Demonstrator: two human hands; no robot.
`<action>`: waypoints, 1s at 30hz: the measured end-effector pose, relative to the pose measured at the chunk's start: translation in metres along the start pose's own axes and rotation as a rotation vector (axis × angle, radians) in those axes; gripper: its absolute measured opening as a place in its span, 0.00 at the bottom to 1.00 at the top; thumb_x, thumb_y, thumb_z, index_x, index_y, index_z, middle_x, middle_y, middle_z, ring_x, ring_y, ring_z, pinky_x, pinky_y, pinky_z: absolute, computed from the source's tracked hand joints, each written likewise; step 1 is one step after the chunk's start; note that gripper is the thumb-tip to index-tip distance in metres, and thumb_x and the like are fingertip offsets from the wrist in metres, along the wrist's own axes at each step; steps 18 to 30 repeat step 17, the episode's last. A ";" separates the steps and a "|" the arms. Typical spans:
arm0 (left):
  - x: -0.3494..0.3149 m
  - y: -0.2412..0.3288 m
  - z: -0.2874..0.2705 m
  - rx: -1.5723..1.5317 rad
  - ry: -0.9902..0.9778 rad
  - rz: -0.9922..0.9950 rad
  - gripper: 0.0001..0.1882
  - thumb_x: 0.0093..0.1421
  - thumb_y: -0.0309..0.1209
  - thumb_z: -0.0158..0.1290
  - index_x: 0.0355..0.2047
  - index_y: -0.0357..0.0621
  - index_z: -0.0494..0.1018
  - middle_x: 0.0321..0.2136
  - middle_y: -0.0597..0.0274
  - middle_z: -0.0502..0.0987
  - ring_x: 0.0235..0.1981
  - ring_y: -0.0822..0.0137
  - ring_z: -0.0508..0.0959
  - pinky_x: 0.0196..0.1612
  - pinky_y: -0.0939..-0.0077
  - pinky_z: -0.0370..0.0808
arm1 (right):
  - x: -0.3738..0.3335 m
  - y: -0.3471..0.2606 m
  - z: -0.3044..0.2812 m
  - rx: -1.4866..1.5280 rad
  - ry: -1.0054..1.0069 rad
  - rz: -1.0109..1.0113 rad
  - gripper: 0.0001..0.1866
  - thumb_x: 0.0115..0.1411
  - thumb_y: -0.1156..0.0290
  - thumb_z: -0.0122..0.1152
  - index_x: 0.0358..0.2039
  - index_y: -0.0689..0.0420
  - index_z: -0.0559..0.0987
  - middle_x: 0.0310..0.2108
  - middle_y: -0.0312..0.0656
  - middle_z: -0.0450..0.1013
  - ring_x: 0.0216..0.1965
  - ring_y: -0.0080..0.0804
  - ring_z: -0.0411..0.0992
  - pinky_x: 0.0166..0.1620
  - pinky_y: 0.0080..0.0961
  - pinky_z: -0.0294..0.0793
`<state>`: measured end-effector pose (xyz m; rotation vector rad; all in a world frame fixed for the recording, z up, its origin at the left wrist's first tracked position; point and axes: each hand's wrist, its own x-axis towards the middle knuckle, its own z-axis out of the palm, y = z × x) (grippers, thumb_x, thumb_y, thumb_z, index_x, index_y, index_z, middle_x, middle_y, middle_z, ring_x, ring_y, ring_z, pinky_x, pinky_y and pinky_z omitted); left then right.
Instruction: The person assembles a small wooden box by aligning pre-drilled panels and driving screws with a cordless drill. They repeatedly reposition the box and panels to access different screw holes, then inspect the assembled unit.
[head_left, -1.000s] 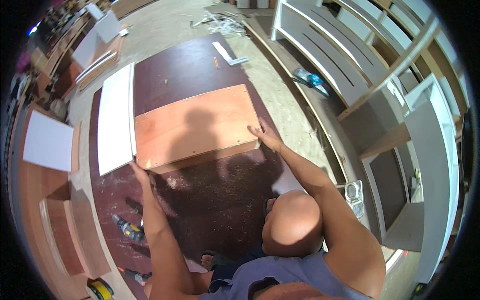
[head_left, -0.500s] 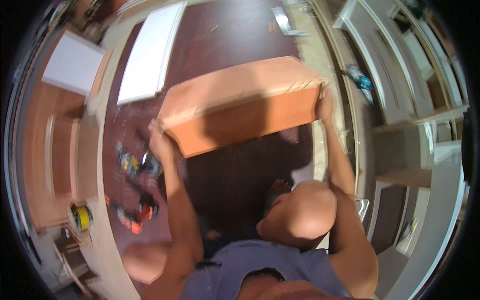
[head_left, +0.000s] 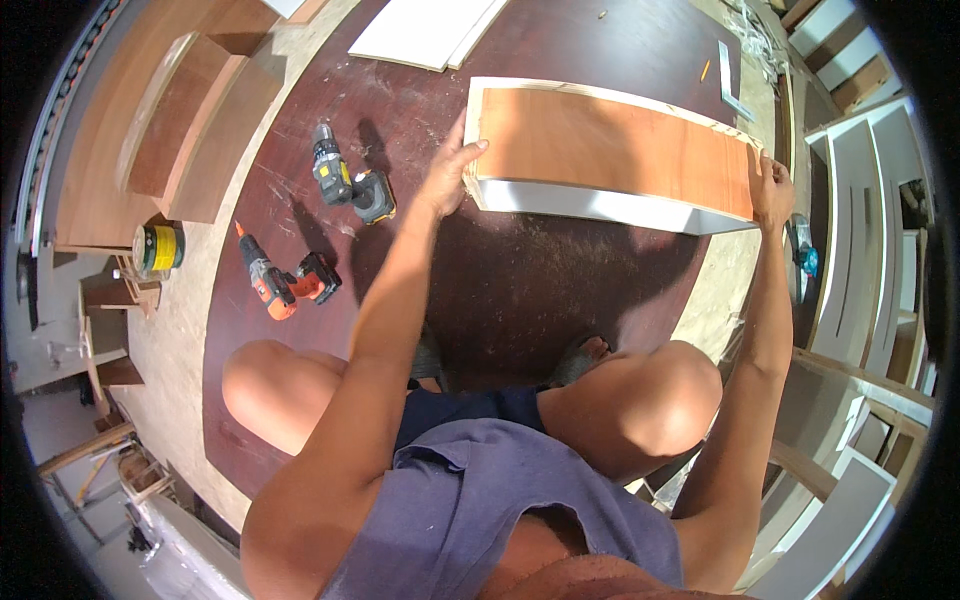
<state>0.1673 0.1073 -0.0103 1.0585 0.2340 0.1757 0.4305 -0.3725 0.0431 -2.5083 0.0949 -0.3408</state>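
I hold a long wooden drawer box point(head_left: 610, 140) between both hands, above a dark red-brown board. A brown panel with pale edges faces up, and a white side point(head_left: 590, 203) shows along its near edge. My left hand point(head_left: 450, 177) grips the box's left end, with the thumb on the corner and the other fingers mostly hidden behind it. At the opposite end, my right hand point(head_left: 773, 195) is closed on the right corner. To the left of the box lie a yellow-and-black cordless drill point(head_left: 345, 180) and an orange-and-black cordless drill point(head_left: 280, 280).
White panels point(head_left: 420, 30) lie at the far side of the dark board point(head_left: 480, 310). A metal square point(head_left: 733, 85) and a pencil point(head_left: 705, 70) rest far right. A yellow-labelled spool point(head_left: 158, 250) stands left. Cabinet frames point(head_left: 860, 230) line the right; brown wooden pieces point(head_left: 180, 130) stand left.
The drawer box has turned: its brown panel now faces up more, and a white side shows at the near edge. My hands still hold both ends. The whole view has shifted.
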 end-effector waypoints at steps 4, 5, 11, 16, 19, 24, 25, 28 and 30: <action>-0.015 -0.021 0.045 -0.045 0.092 0.046 0.43 0.62 0.27 0.50 0.72 0.41 0.39 0.66 0.52 0.58 0.65 0.62 0.61 0.65 0.69 0.61 | 0.029 -0.002 0.007 -0.087 0.095 -0.019 0.35 0.58 0.38 0.54 0.51 0.58 0.79 0.45 0.54 0.79 0.48 0.48 0.77 0.51 0.38 0.72; -0.012 -0.028 0.058 -0.087 0.112 0.145 0.41 0.63 0.25 0.46 0.72 0.39 0.37 0.64 0.50 0.58 0.63 0.61 0.63 0.63 0.69 0.64 | 0.034 -0.012 0.013 -0.115 0.119 -0.078 0.35 0.59 0.40 0.55 0.51 0.61 0.79 0.45 0.55 0.78 0.48 0.48 0.77 0.51 0.37 0.72; -0.002 -0.079 0.104 0.397 0.182 0.300 0.48 0.59 0.38 0.52 0.69 0.27 0.38 0.66 0.41 0.47 0.69 0.52 0.51 0.70 0.62 0.49 | -0.051 -0.144 0.097 -0.074 -0.234 -1.038 0.34 0.60 0.50 0.62 0.60 0.61 0.70 0.62 0.53 0.65 0.64 0.52 0.61 0.66 0.47 0.57; -0.006 -0.079 0.097 -0.066 -0.045 0.185 0.48 0.60 0.42 0.55 0.70 0.35 0.39 0.66 0.44 0.48 0.70 0.50 0.47 0.70 0.61 0.47 | -0.117 -0.191 0.085 -0.244 -0.555 -0.944 0.43 0.61 0.34 0.47 0.67 0.51 0.63 0.72 0.50 0.48 0.72 0.56 0.41 0.70 0.56 0.38; -0.008 -0.065 0.096 -0.167 -0.059 0.122 0.49 0.60 0.43 0.55 0.71 0.43 0.39 0.66 0.48 0.50 0.70 0.51 0.46 0.71 0.60 0.47 | -0.117 -0.195 0.080 -0.309 -0.596 -0.887 0.43 0.61 0.33 0.48 0.67 0.50 0.62 0.72 0.49 0.47 0.73 0.54 0.41 0.71 0.55 0.38; -0.008 -0.065 0.096 -0.167 -0.059 0.122 0.49 0.60 0.43 0.55 0.71 0.43 0.39 0.66 0.48 0.50 0.70 0.51 0.46 0.71 0.60 0.47 | -0.117 -0.195 0.080 -0.309 -0.596 -0.887 0.43 0.61 0.33 0.48 0.67 0.50 0.62 0.72 0.49 0.47 0.73 0.54 0.41 0.71 0.55 0.38; -0.008 -0.065 0.096 -0.167 -0.059 0.122 0.49 0.60 0.43 0.55 0.71 0.43 0.39 0.66 0.48 0.50 0.70 0.51 0.46 0.71 0.60 0.47 | -0.117 -0.195 0.080 -0.309 -0.596 -0.887 0.43 0.61 0.33 0.48 0.67 0.50 0.62 0.72 0.49 0.47 0.73 0.54 0.41 0.71 0.55 0.38; -0.008 -0.065 0.096 -0.167 -0.059 0.122 0.49 0.60 0.43 0.55 0.71 0.43 0.39 0.66 0.48 0.50 0.70 0.51 0.46 0.71 0.60 0.47 | -0.117 -0.195 0.080 -0.309 -0.596 -0.887 0.43 0.61 0.33 0.48 0.67 0.50 0.62 0.72 0.49 0.47 0.73 0.54 0.41 0.71 0.55 0.38; -0.008 -0.065 0.096 -0.167 -0.059 0.122 0.49 0.60 0.43 0.55 0.71 0.43 0.39 0.66 0.48 0.50 0.70 0.51 0.46 0.71 0.60 0.47 | -0.117 -0.195 0.080 -0.309 -0.596 -0.887 0.43 0.61 0.33 0.48 0.67 0.50 0.62 0.72 0.49 0.47 0.73 0.54 0.41 0.71 0.55 0.38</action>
